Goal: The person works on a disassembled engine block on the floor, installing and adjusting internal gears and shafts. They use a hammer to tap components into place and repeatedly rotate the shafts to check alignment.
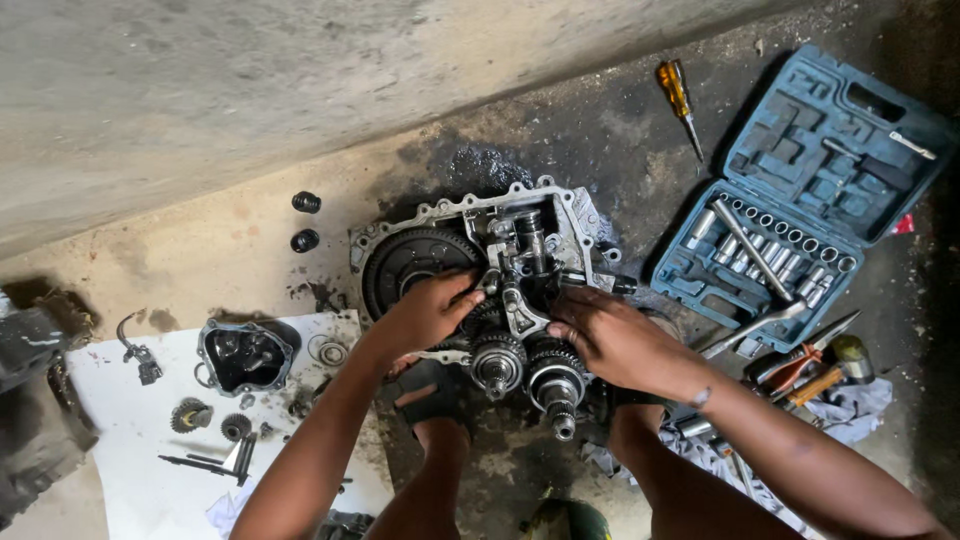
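An opened gearbox case [470, 215] lies flat on the stained concrete floor [200, 250], its gear shafts standing up toward the camera, and both hands are down inside it. The left hand [425, 312] rests with fingers curled narrow against the edge of the large ring gear [405, 262] and the central selector parts, pressing or steadying rather than clearly gripping anything; the right hand [610, 335] lies palm-down with fingers bent over the near side of the gear cluster [525, 365], and whether it pinches a part underneath cannot be told. This looks like the stage of working the two geared shafts and the selector assembly [528, 245] loose from, or into, their seats in the case (which of the two the view alone does not settle). The next move likely calls for an even pull or push on both shafts together, kept upright so the teeth stay meshed and nothing binds. To the left, a white sheet [140, 450] carries a small dark cover [243, 355], loose gears and pins; two black springs [305, 222] sit beyond it. Toward the floor's right edge stands an open blue socket set [800, 190], with pliers [800, 365] near it and a yellow screwdriver [680, 100] farther off.
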`<move>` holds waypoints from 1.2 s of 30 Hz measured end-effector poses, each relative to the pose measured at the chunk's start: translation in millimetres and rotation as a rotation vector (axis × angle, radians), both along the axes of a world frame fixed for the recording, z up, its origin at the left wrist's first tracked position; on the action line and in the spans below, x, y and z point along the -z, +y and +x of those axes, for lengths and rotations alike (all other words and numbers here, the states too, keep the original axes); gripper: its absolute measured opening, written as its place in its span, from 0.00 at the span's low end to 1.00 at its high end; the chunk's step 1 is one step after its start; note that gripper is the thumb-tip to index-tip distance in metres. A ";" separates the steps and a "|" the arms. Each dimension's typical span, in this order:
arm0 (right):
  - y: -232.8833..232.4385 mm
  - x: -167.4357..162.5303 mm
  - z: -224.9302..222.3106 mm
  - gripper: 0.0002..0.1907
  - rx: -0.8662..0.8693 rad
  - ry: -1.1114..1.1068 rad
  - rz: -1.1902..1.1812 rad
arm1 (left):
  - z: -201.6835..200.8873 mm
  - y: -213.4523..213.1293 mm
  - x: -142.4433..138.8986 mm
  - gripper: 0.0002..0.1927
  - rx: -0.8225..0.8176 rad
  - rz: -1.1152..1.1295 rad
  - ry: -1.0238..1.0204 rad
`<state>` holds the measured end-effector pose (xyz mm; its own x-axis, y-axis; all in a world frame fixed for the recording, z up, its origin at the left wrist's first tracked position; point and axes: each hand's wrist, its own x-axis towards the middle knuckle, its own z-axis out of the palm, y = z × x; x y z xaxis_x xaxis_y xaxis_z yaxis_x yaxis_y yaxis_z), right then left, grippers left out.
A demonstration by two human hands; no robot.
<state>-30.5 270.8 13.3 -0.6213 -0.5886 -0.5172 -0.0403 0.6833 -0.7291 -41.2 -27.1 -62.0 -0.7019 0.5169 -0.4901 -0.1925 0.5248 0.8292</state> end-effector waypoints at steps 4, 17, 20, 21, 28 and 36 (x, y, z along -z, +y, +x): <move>0.9 8.6 8.4 0.16 0.021 0.141 -0.081 | -6.1 5.1 -1.8 0.21 0.053 -0.062 -0.085; 9.3 22.7 23.9 0.20 0.118 0.084 -0.092 | -32.3 20.7 -3.9 0.26 -0.204 -0.263 -0.142; 11.4 21.9 25.8 0.19 0.153 0.199 -0.161 | -43.9 27.2 9.9 0.29 -0.170 -0.143 -0.048; 13.3 22.1 24.5 0.19 0.167 0.133 -0.159 | -46.6 27.9 16.6 0.29 -0.163 -0.121 -0.057; 30.6 54.1 -9.5 0.23 0.410 -0.028 -0.045 | -36.5 16.8 59.6 0.30 -0.273 0.226 -0.202; -8.3 106.4 -51.9 0.23 0.389 -0.049 -0.122 | -42.5 21.8 42.0 0.36 -0.203 0.102 -0.202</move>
<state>-82.4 262.5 -93.1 -0.7864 -0.3733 -0.4922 0.2406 0.5488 -0.8006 -83.6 -5.3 -104.1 -0.6896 0.4296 -0.5830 -0.4509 0.3752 0.8099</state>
